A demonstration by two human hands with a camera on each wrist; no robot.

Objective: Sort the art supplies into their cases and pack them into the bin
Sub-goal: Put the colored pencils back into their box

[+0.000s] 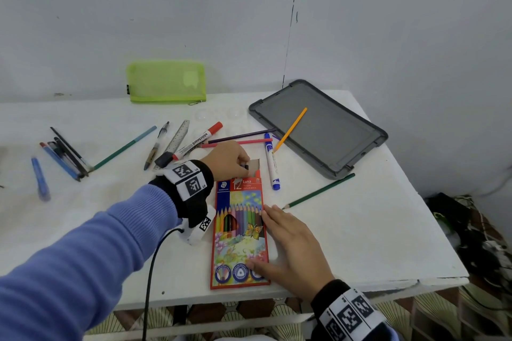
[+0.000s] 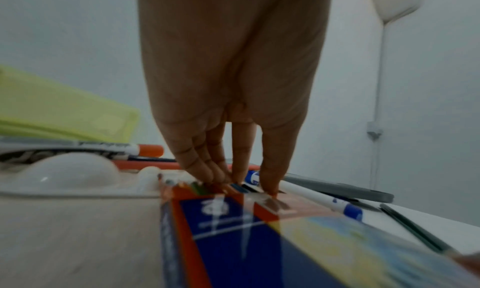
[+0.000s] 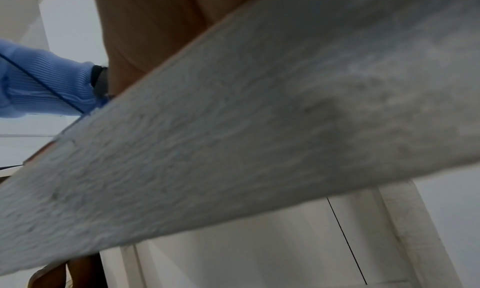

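Observation:
A flat coloured-pencil box [image 1: 239, 230] lies lengthwise at the front middle of the white table [image 1: 360, 230], its far flap open and pencil ends showing at the mouth. My left hand [image 1: 230, 160] is at that mouth. In the left wrist view its straight fingers [image 2: 221, 169] touch the pencil ends and the thumb rests on the flap of the box [image 2: 259, 241]. My right hand [image 1: 288, 243] lies flat along the box's right edge, thumb on its near corner. The right wrist view shows only the palm [image 3: 142, 36] and the table edge [image 3: 259, 128].
Loose pencils, markers, a ruler [image 1: 177, 141] and pens [image 1: 65, 155] lie across the back half. A blue marker [image 1: 271, 160] lies right of the box. A green mesh pouch [image 1: 166, 81] leans on the wall. A shallow grey tray [image 1: 318, 130] holds a yellow pencil [image 1: 291, 129].

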